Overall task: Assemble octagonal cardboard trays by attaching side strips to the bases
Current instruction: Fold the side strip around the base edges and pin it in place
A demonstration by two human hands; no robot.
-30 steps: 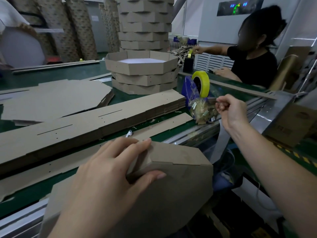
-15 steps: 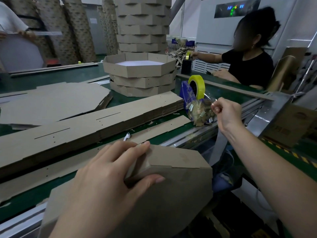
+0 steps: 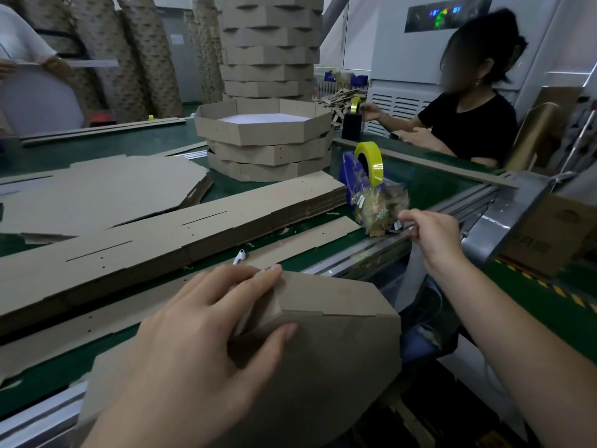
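Tray (image 3: 323, 357) part-built, tilted at near table edge (image 3: 361, 260) | head: left hand (image 3: 200, 334) grips the corner, fingers over side strip (image 3: 326, 295), thumb on base | right hand (image 3: 433, 234) pinched at tape dispenser (image 3: 352, 182), apparently on tape end, clear film hard to see | step: fetching tape for strip joint | next: tear off, press over held corner without letting strip slip

Head-worn camera, forward-down, close over green table (image 3: 420, 185).
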